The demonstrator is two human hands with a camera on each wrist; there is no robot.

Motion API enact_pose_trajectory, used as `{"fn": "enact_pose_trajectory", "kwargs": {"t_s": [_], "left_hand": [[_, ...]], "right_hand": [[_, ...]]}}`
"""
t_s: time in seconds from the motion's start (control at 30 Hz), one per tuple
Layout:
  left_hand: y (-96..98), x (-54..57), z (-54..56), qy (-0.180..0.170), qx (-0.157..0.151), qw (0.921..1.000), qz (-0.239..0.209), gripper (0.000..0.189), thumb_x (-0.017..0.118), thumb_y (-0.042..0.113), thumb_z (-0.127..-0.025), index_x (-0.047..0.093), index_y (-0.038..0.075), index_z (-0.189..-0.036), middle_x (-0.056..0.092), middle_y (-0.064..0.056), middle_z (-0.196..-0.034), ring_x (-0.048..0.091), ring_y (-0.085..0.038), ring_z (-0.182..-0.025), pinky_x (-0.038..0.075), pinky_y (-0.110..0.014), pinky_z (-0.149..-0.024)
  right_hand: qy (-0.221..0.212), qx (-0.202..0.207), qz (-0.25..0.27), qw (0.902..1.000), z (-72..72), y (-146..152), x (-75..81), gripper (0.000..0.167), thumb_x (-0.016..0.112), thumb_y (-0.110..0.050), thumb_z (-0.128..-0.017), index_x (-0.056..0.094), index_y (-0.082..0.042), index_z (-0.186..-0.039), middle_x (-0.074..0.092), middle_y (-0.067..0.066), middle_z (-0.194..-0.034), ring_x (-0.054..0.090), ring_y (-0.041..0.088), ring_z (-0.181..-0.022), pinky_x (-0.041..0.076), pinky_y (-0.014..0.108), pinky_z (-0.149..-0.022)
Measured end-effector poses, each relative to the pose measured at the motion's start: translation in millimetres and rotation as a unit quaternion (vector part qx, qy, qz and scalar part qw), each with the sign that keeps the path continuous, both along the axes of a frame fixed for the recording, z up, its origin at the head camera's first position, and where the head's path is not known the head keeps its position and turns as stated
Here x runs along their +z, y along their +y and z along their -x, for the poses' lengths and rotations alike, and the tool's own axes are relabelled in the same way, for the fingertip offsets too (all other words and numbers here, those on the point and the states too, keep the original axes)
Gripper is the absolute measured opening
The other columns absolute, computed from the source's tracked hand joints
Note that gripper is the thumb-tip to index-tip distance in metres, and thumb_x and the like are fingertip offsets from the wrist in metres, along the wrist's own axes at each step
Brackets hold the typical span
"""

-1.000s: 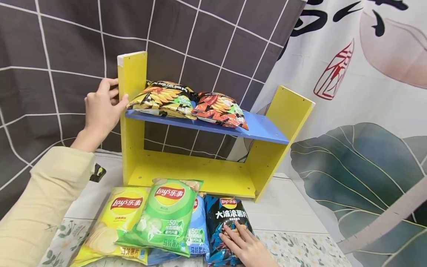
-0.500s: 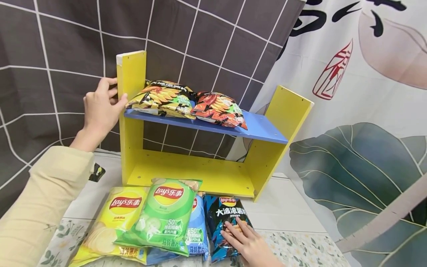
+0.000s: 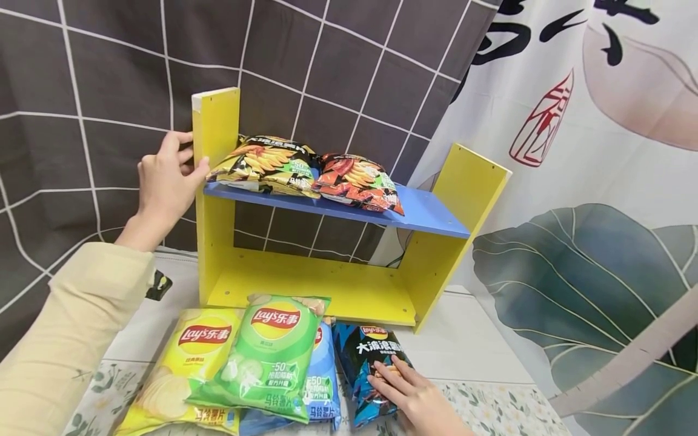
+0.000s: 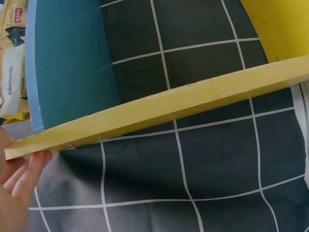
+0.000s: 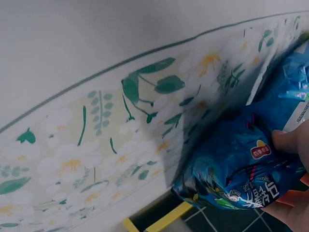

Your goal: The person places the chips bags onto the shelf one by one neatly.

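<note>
Dark bag (image 3: 361, 366) has turned, right fingers (image 3: 394, 381) pinching it, left fingers (image 4: 32, 177) gripping two-bag shelf (image 3: 322, 286).

The rack (image 3: 322, 284) is yellow and blue — the curtain (image 3: 289, 60) white-gridded grey.

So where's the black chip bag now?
In the head view, the black bag lies bottom centre, in the right hand, right of the light blue bag.
</note>
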State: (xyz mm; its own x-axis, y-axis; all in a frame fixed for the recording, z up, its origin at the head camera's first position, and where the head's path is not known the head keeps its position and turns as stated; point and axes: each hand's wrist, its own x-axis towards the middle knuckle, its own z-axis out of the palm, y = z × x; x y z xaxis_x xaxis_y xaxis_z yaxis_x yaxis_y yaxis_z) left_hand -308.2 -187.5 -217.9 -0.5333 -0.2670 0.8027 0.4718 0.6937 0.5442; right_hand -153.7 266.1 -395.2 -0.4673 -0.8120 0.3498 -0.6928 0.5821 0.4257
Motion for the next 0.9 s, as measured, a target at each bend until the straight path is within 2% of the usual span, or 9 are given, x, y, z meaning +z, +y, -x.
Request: {"fn": "enact_pose_trajectory", "kwargs": {"t_s": [0.07,0.1,0.17,0.47,0.67,0.9], "left_hand": [[-0.1,-0.2,0.4,0.003,0.001,1.0000,-0.001,0.041,0.063,0.014,-0.088,0.055,0.000,-0.126,0.064,-0.025,-0.115,0.067,-0.044,-0.092,0.051,-0.054,-0.090],[-0.1,-0.3,0.8,0.005,0.002,1.0000,-0.002,0.041,0.063,0.014,-0.088,0.055,0.000,-0.125,0.064,-0.025,-0.115,0.067,-0.045,-0.092,0.051,-0.054,-0.090],[0.1,-0.5,0.5,0.007,0.002,1.0000,-0.001,0.040,0.063,0.014,-0.088,0.055,0.000,-0.125,0.064,-0.025,-0.114,0.068,-0.044,-0.092,0.051,-0.054,-0.090],[3.2,-1.0,0.8,0.007,0.000,1.0000,0.001,0.039,0.062,0.013,-0.089,0.055,-0.001,-0.124,0.064,-0.024,-0.115,0.068,-0.042,-0.093,0.052,-0.053,-0.088],[4.5,-2.5,0.5,0.007,-0.001,1.0000,-0.001,0.039,0.062,0.013,-0.089,0.055,0.000,-0.125,0.064,-0.024,-0.115,0.068,-0.043,-0.092,0.052,-0.053,-0.087],[2.1,-1.3,1.5,0.006,0.005,1.0000,0.003,0.038,0.062,0.013,-0.089,0.055,-0.002,-0.123,0.064,-0.024,-0.115,0.069,-0.041,-0.093,0.053,-0.052,-0.086]], "right_hand": [[-0.007,-0.005,0.010,0.9999,-0.7,1,1.9,0.064,0.080,-0.010,-0.065,0.063,-0.018,-0.127,0.065,0.004,-0.128,0.066,0.030,-0.108,0.059,0.033,-0.077],[-0.010,-0.007,0.016,0.9998,-1.2,1,2.7,0.071,0.082,-0.009,-0.058,0.063,-0.017,-0.127,0.065,0.004,-0.128,0.066,0.031,-0.108,0.059,0.033,-0.076],[-0.013,-0.011,0.023,0.9996,-2.4,2,4.6,0.074,0.081,-0.008,-0.056,0.063,-0.017,-0.127,0.064,0.004,-0.129,0.067,0.032,-0.107,0.060,0.033,-0.075],[-0.033,-0.046,0.062,0.9965,-10.4,-1,20.2,0.076,0.080,-0.003,-0.058,0.060,-0.016,-0.131,0.064,0.002,-0.129,0.067,0.030,-0.106,0.060,0.033,-0.074],[-0.047,-0.056,0.120,0.9901,-12.9,-8,33.7,0.075,0.074,0.006,-0.059,0.061,-0.016,-0.130,0.067,0.003,-0.124,0.069,0.025,-0.103,0.060,0.030,-0.071],[-0.044,-0.053,0.159,0.9849,-16.2,-8,48.6,0.075,0.070,0.009,-0.061,0.061,-0.017,-0.130,0.067,0.001,-0.125,0.068,0.021,-0.105,0.050,0.012,-0.068]]}}
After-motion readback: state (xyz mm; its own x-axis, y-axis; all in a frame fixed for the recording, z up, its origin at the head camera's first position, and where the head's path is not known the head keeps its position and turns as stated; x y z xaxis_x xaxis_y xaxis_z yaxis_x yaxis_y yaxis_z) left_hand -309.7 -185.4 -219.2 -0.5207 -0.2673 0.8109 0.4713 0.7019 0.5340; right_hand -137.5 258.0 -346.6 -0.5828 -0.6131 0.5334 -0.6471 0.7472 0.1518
